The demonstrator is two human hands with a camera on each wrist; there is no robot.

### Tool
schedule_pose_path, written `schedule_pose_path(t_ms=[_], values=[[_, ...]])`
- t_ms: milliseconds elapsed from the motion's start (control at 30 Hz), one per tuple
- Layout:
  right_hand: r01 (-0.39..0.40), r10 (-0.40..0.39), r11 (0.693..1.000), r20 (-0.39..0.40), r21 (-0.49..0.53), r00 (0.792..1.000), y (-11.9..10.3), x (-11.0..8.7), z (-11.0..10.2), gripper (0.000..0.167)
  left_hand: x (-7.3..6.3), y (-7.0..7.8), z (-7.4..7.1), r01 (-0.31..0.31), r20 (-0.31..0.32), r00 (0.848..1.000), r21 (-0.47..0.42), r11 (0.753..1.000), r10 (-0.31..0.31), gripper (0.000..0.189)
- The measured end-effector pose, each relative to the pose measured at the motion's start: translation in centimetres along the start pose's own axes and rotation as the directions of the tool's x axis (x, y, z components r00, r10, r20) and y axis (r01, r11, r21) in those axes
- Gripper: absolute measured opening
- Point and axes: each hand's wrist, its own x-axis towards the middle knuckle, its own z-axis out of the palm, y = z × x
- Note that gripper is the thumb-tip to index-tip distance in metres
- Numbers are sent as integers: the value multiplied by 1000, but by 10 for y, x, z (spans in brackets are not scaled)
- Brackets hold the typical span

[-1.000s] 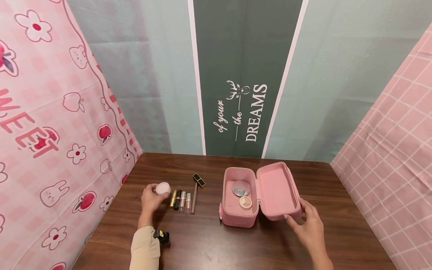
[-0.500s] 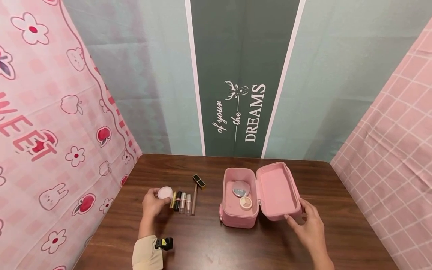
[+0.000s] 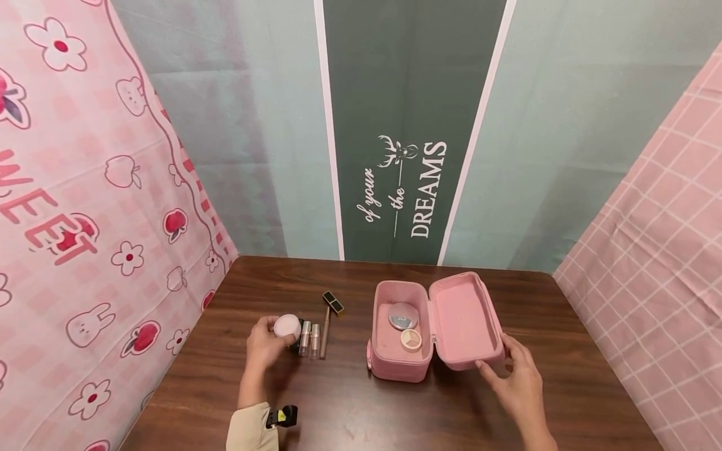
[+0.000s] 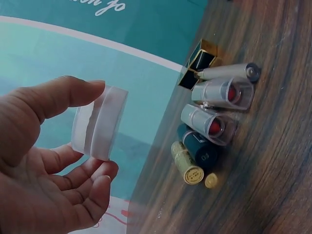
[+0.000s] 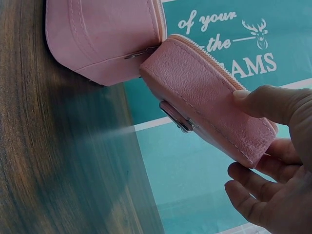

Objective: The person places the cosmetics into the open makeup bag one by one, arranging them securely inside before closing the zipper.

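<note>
My left hand pinches a small round white jar between thumb and fingers. In the head view the jar overlaps the left end of a row of lipsticks, covering the gold lipstick and much of the dark lipstick. Two clear-capped lipsticks lie just right of it. My right hand grips the corner of the raised lid of a pink makeup case, thumb on the edge and fingers behind. Inside the case sit a silvery compact and a small round three-colour palette.
A slim brown pencil-like tube lies beside the lipsticks, with a black-and-gold rectangular box above its tip. Everything stands on a dark wooden table. Patterned cloths hang along the back and sides.
My left hand has carried the white jar rightward and slightly nearer to me, over the gold and dark lipsticks. The right hand keeps its hold on the lid.
</note>
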Motion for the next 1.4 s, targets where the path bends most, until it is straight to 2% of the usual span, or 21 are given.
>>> schedule_pose_path(t_ms=[167, 567, 867, 1400], values=[[2, -2, 1000, 3, -1, 1000, 1, 0, -1, 68, -4, 3, 3, -8, 11, 1000, -16, 1000, 9, 53], [10, -10, 1000, -10, -3, 1000, 0, 1, 0, 68, -9, 22, 8, -29, 61, 998, -45, 999, 31, 55], [17, -17, 1000, -36, 2, 999, -2, 2, 1, 68, -8, 40, 16, -47, 74, 996, -74, 996, 52, 52], [20, -20, 1000, -16, -6, 1000, -3, 2, 0, 69, -6, 60, 28, -78, 150, 984, -128, 989, 96, 55]])
